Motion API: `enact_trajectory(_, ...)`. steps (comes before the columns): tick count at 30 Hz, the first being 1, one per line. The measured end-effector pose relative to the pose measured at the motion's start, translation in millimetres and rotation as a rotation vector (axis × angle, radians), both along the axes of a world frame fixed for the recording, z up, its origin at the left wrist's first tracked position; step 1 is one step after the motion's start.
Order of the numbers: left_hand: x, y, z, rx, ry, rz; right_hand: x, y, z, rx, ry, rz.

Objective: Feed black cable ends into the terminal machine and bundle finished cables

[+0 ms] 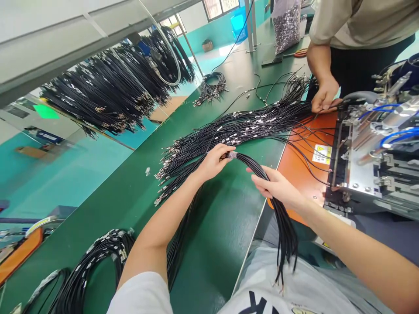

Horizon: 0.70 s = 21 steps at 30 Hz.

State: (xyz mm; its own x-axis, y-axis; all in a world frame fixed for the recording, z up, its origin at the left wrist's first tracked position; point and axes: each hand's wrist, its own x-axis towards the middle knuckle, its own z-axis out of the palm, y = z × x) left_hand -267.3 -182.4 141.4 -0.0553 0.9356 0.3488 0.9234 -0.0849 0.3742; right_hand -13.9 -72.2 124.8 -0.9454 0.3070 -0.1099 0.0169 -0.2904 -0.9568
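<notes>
My left hand (pixel 214 162) pinches the metal-tipped top end of a bundle of black cables (pixel 284 226). My right hand (pixel 276 186) wraps around the same bundle a little lower, and the loose ends hang down over the table edge toward my lap. Just beyond my hands, a big pile of black cables with silver connectors (pixel 235 128) lies spread across the green table (pixel 216 244).
Another person's hand (pixel 324 98) rests on cables at an orange-based machine (pixel 366 152) on the right. Coiled cables (pixel 94 261) lie near left, a small bundle (pixel 211 89) far back. Many cables hang on a rack (pixel 111 91). A bag of metal parts (pixel 286 24) stands behind.
</notes>
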Motion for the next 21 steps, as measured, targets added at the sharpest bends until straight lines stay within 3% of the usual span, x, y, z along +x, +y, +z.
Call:
enact_trajectory(3, 10, -4, -8.5, 0.235, 0.181, 0.136, 0, -4, 2.6, -0.259, 0.033, 0.025)
enact_trajectory(7, 20, -2, -33.0, 0.418, 0.413, 0.181, 7, -3, 1.4, -0.394, 0.056, 0.038)
enact_trajectory(11, 26, 4, -47.2, 0.472, 0.427, 0.124, 10, -4, 3.4, -0.451, 0.047, 0.031)
enact_trajectory(15, 31, 0, -45.6, 0.467, 0.400, 0.109, 12, -5, 5.8, -0.474, 0.045, 0.026)
enact_trajectory(21, 40, -1, -48.9, 0.528, 0.415, 0.250, 14, -10, 13.0, -0.474, 0.038, 0.015)
